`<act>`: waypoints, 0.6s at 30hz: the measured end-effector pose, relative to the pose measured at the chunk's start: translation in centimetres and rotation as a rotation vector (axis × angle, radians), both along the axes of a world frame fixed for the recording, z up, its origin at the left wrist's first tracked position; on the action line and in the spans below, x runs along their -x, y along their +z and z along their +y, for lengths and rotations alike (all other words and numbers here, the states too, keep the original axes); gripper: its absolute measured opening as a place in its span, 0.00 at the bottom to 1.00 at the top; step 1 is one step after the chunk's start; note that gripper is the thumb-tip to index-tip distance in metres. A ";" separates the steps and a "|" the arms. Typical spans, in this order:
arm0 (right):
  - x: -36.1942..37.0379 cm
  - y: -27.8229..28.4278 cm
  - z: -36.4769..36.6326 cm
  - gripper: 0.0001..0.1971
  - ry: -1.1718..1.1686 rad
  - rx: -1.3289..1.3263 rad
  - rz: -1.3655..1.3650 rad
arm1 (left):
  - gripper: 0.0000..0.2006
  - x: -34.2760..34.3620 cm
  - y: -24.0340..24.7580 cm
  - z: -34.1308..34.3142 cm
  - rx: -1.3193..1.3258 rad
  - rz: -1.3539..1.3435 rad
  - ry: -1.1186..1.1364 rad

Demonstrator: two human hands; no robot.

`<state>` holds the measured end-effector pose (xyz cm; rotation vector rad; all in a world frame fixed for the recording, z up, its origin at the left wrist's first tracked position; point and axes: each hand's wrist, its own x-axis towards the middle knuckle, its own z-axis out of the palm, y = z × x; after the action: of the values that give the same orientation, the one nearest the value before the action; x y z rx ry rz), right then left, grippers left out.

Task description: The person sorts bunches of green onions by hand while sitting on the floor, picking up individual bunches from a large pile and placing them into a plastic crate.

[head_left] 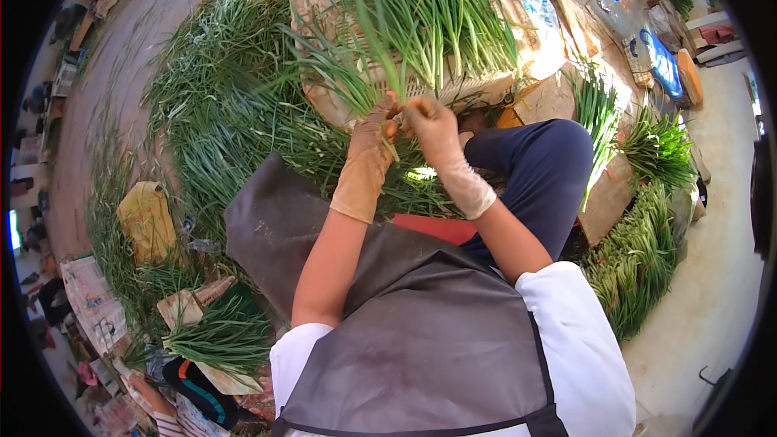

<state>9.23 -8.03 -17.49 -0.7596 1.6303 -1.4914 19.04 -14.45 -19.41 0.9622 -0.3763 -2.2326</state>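
Tan floor (121, 105) spreads around the seated person's dark apron (437, 332). Beyond the apron's middle, the gloved left hand (370, 137) grips a bunch of green leaves (350, 85) near its lower end. The gloved right hand (433, 129) bends in just beside it; whether it pinches a stem, I cannot tell. Farther off, loose leaves (218, 121) heap beside a pale crate (306, 4) bearing more greens (441, 16).

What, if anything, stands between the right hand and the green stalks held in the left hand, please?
Nothing visible does: the right hand is close beside the left hand, which holds the green stalks. The crate of greens lies beyond both hands, not between them. Whether the right hand touches the stalks is too blurred to tell.
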 end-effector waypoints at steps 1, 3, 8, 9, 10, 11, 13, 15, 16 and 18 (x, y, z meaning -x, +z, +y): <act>-1.2 -0.4 0.5 0.06 0.054 0.055 -0.250 | 0.14 0.0 -0.3 0.2 0.003 -0.077 -0.027; -1.8 -1.4 0.9 0.08 0.011 0.060 -0.327 | 0.09 0.1 0.2 0.7 -0.036 -0.175 -0.022; -3.3 -0.5 1.2 0.06 -0.153 0.117 -0.239 | 0.06 -0.6 1.6 1.4 0.074 -0.344 -0.011; -3.1 -0.9 1.1 0.06 -0.188 0.124 -0.155 | 0.06 -0.5 2.1 1.3 0.121 -0.368 -0.006; -2.9 -1.4 1.0 0.06 -0.224 0.131 -0.070 | 0.06 -0.4 2.5 1.1 0.123 -0.365 -0.011; -2.4 -1.9 0.9 0.05 -0.261 0.129 -0.055 | 0.05 -0.9 2.7 0.5 0.207 -0.302 0.082; -1.1 -2.4 1.7 0.08 -0.236 -0.002 -0.020 | 0.06 -2.4 3.6 -1.5 0.308 -0.242 0.210; -1.3 -4.8 4.2 0.10 0.264 -0.264 0.435 | 0.07 -3.7 5.7 -4.0 0.383 -0.192 0.328; -1.5 -5.7 5.1 0.13 0.784 -0.525 0.875 | 0.08 -4.0 6.6 -5.0 0.436 -0.136 0.414; -1.8 -3.7 4.8 0.16 0.864 -0.589 0.832 | 0.06 -4.8 8.5 -6.1 0.511 -0.201 0.345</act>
<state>11.06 -3.22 -21.22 -1.5638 1.7784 -0.0347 23.83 -20.59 -10.93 0.8904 -0.7654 -1.6197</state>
